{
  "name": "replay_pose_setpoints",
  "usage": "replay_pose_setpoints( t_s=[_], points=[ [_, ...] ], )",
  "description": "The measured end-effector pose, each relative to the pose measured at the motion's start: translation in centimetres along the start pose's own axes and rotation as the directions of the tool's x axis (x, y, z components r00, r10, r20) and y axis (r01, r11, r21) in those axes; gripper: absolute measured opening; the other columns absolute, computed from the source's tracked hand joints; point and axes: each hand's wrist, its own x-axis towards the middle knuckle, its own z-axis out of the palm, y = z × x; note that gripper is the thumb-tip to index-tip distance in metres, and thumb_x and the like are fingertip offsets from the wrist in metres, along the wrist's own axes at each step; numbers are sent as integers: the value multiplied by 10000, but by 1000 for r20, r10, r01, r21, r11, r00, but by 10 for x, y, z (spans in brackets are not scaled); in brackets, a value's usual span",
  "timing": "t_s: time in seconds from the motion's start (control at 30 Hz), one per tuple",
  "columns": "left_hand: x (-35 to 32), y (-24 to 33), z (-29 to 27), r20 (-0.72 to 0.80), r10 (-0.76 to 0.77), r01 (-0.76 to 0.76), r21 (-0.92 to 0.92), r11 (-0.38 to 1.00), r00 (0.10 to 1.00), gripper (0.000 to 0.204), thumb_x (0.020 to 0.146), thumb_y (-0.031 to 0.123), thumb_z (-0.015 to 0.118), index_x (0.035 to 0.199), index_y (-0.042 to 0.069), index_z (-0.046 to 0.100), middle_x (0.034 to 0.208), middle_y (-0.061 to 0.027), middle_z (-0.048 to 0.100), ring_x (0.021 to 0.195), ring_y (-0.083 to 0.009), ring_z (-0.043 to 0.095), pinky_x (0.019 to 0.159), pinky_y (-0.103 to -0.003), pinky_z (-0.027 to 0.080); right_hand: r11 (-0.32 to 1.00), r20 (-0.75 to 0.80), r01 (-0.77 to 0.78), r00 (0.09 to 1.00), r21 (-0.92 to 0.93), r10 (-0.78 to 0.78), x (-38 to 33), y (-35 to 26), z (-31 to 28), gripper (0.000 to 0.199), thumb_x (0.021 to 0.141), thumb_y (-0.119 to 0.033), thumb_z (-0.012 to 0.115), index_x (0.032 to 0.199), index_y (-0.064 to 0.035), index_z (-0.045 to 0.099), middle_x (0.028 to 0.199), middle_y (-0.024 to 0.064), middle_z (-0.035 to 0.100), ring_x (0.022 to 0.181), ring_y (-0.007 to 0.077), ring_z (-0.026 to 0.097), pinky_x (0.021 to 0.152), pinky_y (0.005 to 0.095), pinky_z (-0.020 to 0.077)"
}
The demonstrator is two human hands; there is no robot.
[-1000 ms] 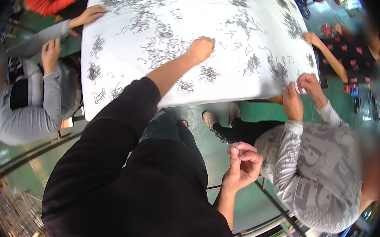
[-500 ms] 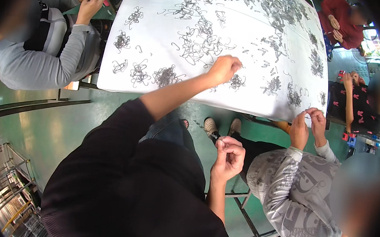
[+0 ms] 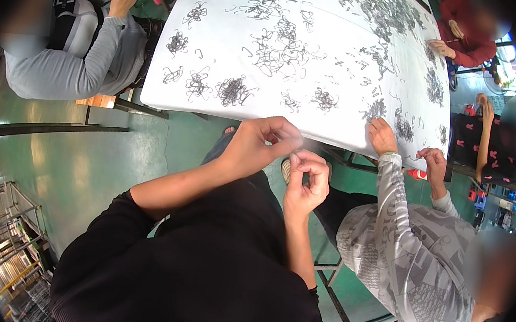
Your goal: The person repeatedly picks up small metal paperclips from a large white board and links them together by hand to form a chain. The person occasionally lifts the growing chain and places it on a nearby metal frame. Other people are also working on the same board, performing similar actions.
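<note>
Head view: the left hand [image 3: 258,146] and right hand [image 3: 305,180] meet just off the near edge of the large white-topped table [image 3: 344,21], fingertips pinched together, apparently on a small wire piece too tiny to make out. Neither hand rests on the table. Dark tangled clumps of thin bent wire hooks [image 3: 233,90] lie along the near edge, with denser heaps toward the far side, so much sorting looks left. At the right near corner, a person in a grey patterned top [image 3: 410,248] works at a clump with both hands.
</note>
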Motion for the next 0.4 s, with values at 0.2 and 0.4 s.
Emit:
replay_pose_setpoints(
  t_s=[0.2, 0.4],
  points=[
    [-11, 4, -11, -95, 15, 3, 193, 981, 995, 140, 849, 87, 703, 940, -13, 665, 880, -30, 676, 790, -79, 612, 722, -229, 497, 996, 38, 87, 996, -27, -86, 4, 4, 11, 192, 834, 79, 652, 796, -30, 498, 897, 106, 633, 800, 121, 588, 731, 252, 495],
    [-10, -4, -25, -127, 113, -84, 215, 973, 985, 127, 840, 111, 687, 911, 7, 670, 832, -36, 692, 676, -92, 576, 632, -241, 476, 992, 110, 99, 990, -75, -90, 5, 20, 22, 179, 839, 63, 655, 808, -33, 506, 898, 106, 635, 764, 118, 586, 690, 224, 493]
  ],
)
